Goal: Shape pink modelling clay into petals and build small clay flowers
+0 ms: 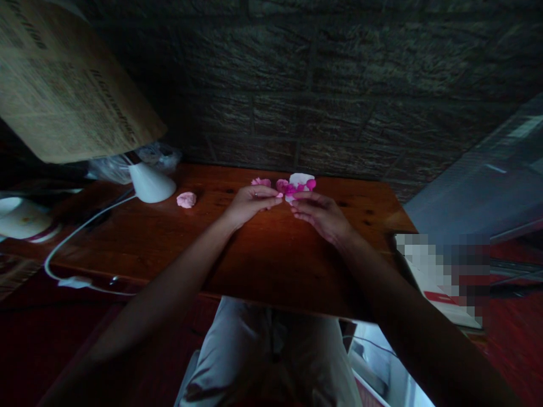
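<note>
My left hand (251, 204), with a ring on one finger, is closed at the fingertips on a small pink piece (279, 195), soft and clay-like in look. Facing it, my right hand (320, 213) has its fingers drawn together; whatever may be between them is hidden. Just beyond both hands lie a ruffled pink lump (260, 182), a rounder pink lump (282, 185) and a bright magenta piece with a round end (311, 184). The magenta piece overlaps a white sheet (302, 178). Further left, a pale pink lump (186, 199) rests alone on the wooden table (263, 260).
A lamp with a white base (153, 183) and printed paper shade (72, 85) stands left. Its white cord (85, 221) hangs over the front edge. A white cup (25, 219) sits far left, clear plastic (159, 155) behind the lamp. A stone-block wall (271, 118) backs the table.
</note>
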A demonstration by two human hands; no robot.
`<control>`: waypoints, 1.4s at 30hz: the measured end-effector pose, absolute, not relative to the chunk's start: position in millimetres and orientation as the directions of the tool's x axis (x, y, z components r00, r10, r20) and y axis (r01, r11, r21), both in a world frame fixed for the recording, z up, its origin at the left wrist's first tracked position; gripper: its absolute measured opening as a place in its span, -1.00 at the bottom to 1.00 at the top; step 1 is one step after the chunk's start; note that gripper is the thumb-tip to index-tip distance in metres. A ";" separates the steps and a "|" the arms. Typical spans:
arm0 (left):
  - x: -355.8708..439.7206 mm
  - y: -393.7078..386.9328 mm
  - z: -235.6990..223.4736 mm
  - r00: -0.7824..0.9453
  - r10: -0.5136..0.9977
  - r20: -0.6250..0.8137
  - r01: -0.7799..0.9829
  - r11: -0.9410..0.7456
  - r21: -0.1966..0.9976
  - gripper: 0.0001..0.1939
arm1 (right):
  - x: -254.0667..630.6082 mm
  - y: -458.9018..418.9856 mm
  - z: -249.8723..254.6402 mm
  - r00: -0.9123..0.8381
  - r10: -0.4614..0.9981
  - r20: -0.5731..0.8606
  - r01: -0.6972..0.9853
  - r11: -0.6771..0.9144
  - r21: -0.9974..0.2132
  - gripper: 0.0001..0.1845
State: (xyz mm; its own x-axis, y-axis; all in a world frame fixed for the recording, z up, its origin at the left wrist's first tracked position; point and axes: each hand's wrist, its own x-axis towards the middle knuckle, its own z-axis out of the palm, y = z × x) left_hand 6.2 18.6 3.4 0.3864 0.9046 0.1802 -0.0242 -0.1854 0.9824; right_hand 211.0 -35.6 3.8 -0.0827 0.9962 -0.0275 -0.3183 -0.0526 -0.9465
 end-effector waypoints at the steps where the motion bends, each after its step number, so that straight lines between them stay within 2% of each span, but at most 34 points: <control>1: 6.2 18.5 3.5 0.383 0.906 0.180 -0.020 -0.186 0.982 -0.68 | 211.6 -35.3 3.5 -0.091 0.996 -0.024 -0.323 -0.053 -0.945 -0.61; 16: 5.4 18.0 3.8 0.368 0.914 0.170 0.016 -0.189 0.982 -0.70 | 211.5 -35.0 4.0 -0.085 0.996 -0.002 -0.286 -0.026 -0.958 -0.65; 25: 5.8 17.6 5.4 0.370 0.915 0.163 -0.006 -0.173 0.985 -0.70 | 209.1 -36.7 6.6 -0.009 1.000 -0.029 -0.289 -0.030 -0.957 -0.67; 30: 6.1 17.7 4.9 0.367 0.915 0.169 0.002 -0.183 0.983 -0.65 | 207.2 -35.6 6.7 -0.002 1.000 0.013 -0.248 0.012 -0.969 -0.67; 36: 5.8 17.9 4.5 0.375 0.911 0.172 0.003 -0.187 0.982 -0.68 | 209.1 -33.5 4.6 0.026 0.995 0.092 -0.201 0.096 -0.975 -0.69; 42: 6.2 18.9 3.4 0.373 0.909 0.185 -0.004 -0.198 0.980 -0.69 | 209.7 -35.1 4.7 -0.032 0.998 0.059 -0.238 0.050 -0.970 -0.74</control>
